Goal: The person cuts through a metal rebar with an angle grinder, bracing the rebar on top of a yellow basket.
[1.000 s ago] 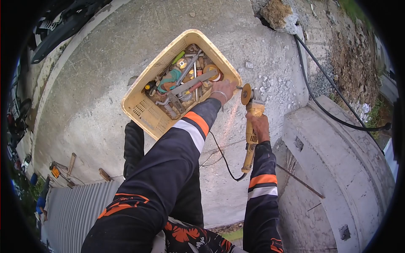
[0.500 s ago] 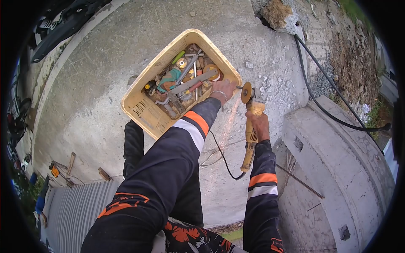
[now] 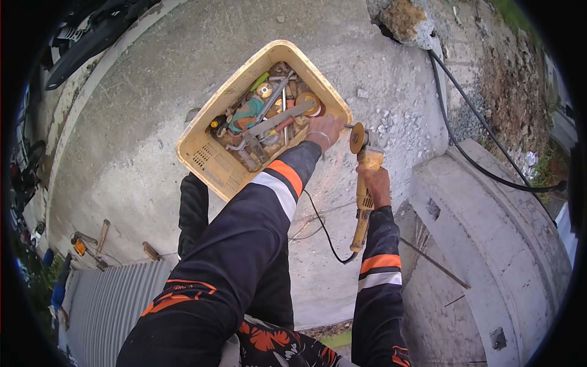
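My right hand (image 3: pixel 375 183) is wrapped round the yellow body of an angle grinder (image 3: pixel 365 205), whose disc (image 3: pixel 357 138) points up the frame. A thin metal rod end (image 3: pixel 348 126) shows between the disc and the basket rim. My left hand (image 3: pixel 325 131) lies over the right edge of a yellow plastic basket (image 3: pixel 214 174), fingers bent; what it grips is too small to name. Inside the basket are a teal cloth (image 3: pixel 246 116), a long flat metal bar (image 3: pixel 281 118), grinding discs (image 3: pixel 310 104) and several other tools.
A black cord (image 3: pixel 327 235) runs from the grinder's lower end. Thick black cables (image 3: pixel 455 144) curve at the right, above a curved concrete block (image 3: pixel 483 226). Rubble (image 3: pixel 385 122) lies near the grinder. A corrugated sheet (image 3: pixel 119 306) and a yellow tool (image 3: pixel 79 246) are at lower left.
The orange spark streak below the disc has faded to a faint trace. The disc sits slightly lower and a little farther from the rod end. Both hands have barely moved.
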A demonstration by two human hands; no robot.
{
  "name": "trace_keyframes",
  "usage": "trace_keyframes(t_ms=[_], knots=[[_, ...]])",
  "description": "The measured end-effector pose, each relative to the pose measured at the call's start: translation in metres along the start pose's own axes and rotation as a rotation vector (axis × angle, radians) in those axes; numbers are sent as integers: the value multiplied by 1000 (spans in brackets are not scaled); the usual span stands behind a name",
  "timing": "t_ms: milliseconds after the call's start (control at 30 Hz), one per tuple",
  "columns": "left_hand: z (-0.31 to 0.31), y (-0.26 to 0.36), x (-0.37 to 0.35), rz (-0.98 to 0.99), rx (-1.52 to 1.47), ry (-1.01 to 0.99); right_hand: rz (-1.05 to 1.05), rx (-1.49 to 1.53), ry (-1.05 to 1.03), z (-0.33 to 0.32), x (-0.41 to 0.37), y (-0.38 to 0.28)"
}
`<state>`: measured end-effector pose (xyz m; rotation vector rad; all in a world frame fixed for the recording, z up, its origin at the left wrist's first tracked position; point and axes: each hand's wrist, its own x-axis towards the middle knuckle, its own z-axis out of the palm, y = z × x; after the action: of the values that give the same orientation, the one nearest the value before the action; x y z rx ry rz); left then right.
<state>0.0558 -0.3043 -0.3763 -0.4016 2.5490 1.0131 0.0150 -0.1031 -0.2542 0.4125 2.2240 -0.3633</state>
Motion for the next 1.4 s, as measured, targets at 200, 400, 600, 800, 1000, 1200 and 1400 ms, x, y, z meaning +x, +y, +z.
trace_keyframes(t_ms=[200,400,600,800,1000,1200,1400], knots=[[1,0,-1,8,5,16,-77,26,41,-7,8,-22],[-3,2,0,-14,30,-30,-63,25,41,-8,14,-19],[-4,3,1,-27,29,-50,-46,24,26,-7,12,-22],[-8,3,1,-36,8,-85,2,-25,-3,-12,2,-30],[-8,3,2,-47,-1,-111,22,-39,-8,-10,2,-23],[-11,3,3,-39,21,-142,40,-46,-11,-7,3,-17],[-8,2,1,-17,7,-110,39,-51,-23,-8,-1,-21]])
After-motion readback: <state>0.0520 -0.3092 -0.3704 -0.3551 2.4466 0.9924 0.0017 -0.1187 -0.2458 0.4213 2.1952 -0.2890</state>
